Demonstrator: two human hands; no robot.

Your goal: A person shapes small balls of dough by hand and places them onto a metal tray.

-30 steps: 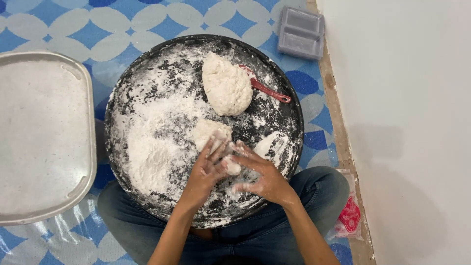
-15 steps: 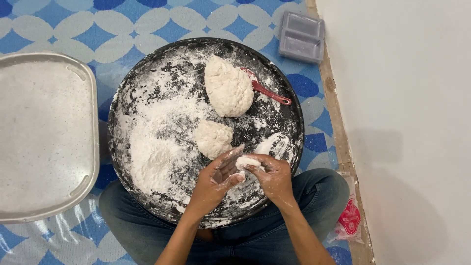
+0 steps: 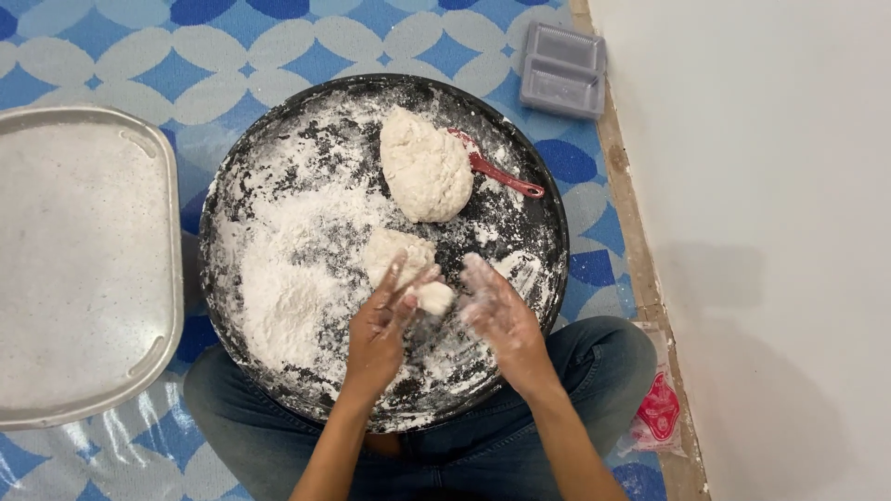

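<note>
One package is visible: a small clear plastic bag with a red printed panel (image 3: 658, 408), lying on the floor at the lower right, just beside the seated person's knee and against the tan strip along the white wall. Two grey rectangular plastic containers (image 3: 562, 70) stand side by side at the upper right, beside that same strip. No signs or screens appear.

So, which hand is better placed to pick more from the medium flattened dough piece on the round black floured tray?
Left. The left hand lies beside the medium dough piece, fingertips touching it, though it holds a small dough ball. The right hand hovers open, farther away.
</note>
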